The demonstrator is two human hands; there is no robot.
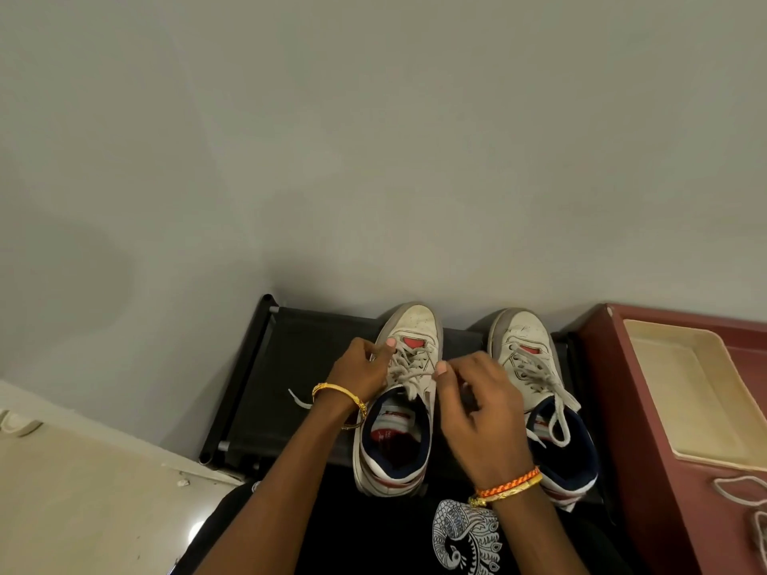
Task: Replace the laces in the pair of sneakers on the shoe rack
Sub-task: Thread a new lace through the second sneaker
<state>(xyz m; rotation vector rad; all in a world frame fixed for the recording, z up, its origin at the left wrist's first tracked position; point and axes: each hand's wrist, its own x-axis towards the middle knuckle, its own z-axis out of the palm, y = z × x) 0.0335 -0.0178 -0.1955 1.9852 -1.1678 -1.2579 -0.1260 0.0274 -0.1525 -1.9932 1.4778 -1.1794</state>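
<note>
Two white sneakers with navy collars and red tongues stand toes-away on a black shoe rack (299, 367). Over the left sneaker (415, 325), my left hand (361, 367) grips the shoe's left side near the eyelets, thumb on the grey lace (409, 363). My right hand (473, 404) pinches a strand of that lace at the shoe's right side. One lace end (299, 400) trails left on the rack. The right sneaker (525, 338) stands untouched, its lace loose and hanging over the collar.
A dark red cabinet (672, 512) stands right of the rack, carrying a cream tray (680, 392) and loose grey laces (743, 491) near its front edge. A pale wall rises behind the rack. Light floor lies to the left.
</note>
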